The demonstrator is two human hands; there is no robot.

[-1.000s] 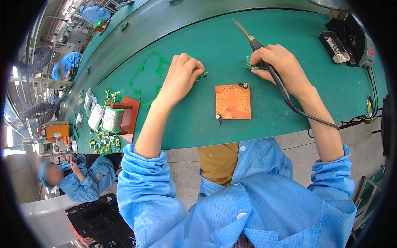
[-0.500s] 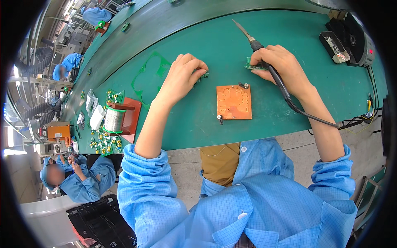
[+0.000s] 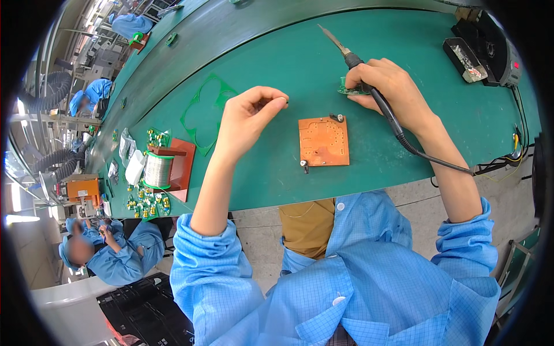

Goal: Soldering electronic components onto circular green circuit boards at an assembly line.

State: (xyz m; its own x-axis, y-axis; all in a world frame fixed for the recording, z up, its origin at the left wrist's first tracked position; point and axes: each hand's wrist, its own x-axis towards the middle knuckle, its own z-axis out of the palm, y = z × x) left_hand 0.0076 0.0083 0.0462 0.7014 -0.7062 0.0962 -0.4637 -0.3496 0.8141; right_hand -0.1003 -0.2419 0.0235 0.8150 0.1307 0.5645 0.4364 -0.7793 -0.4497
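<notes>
My right hand (image 3: 388, 87) grips a black-handled soldering iron (image 3: 359, 68), its tip pointing up and away, and also rests on a small green circuit board (image 3: 350, 89) on the green table (image 3: 271, 52). My left hand (image 3: 249, 118) is raised above the table with thumb and forefinger pinched on a tiny dark part (image 3: 285, 102), too small to identify. An orange square jig plate (image 3: 324, 140) lies between both hands, nearer to me.
A spool of solder wire (image 3: 158, 169) stands on a red-brown stand at the left, with small green boards (image 3: 145, 202) beside it. A green panel frame (image 3: 203, 113) lies flat. The soldering station (image 3: 490, 46) sits far right. A co-worker in blue sits at the lower left.
My left hand has lifted off the table and come closer, pinching a small part. My right hand with the iron has stayed in place.
</notes>
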